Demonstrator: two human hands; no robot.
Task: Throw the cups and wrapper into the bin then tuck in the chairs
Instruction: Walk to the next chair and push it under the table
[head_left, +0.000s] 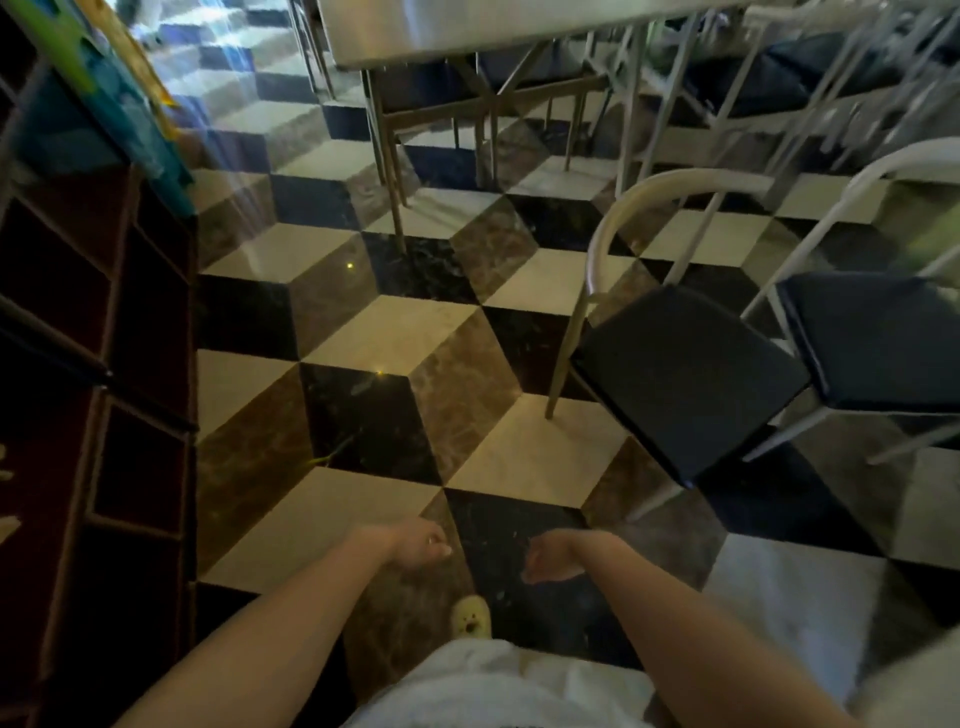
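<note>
Chairs: two black-seated, white-tube-framed. The near chair and far chair stand on the checkered floor toward its right side, just beside each other and both angled. Neither is under a worktop.
Cups, wrapper, bin: none in view. Nothing is being carried, so my read is that binning is done and tucking is the step in hand.
Left hand: fingers loosely curled, holding nothing, low over the floor.
Right hand: same, loosely curled and empty, near the left one but not touching it.
Worktop: steel-look, at the top edge, well apart from both loose chairs, with other chairs tucked under it.
Which worktop: cannot tell. The loose seats face lower right, so theirs may be off frame.
Order: near chair first, since it is closest and blocks the far one.
Grip: both hands on the curved backrest, one on each side of centre, so it won't yaw.
Push: square the seat to the worktop edge first, then slide slowly or lift slightly, because metal legs will probably skate and scrape on polished tile.
Risk: the legs of the two chairs sit close and could hook each other.
Left side: a dark red shelf unit runs along the floor's left edge.
Foot: a pale slipper is below the hands.
</note>
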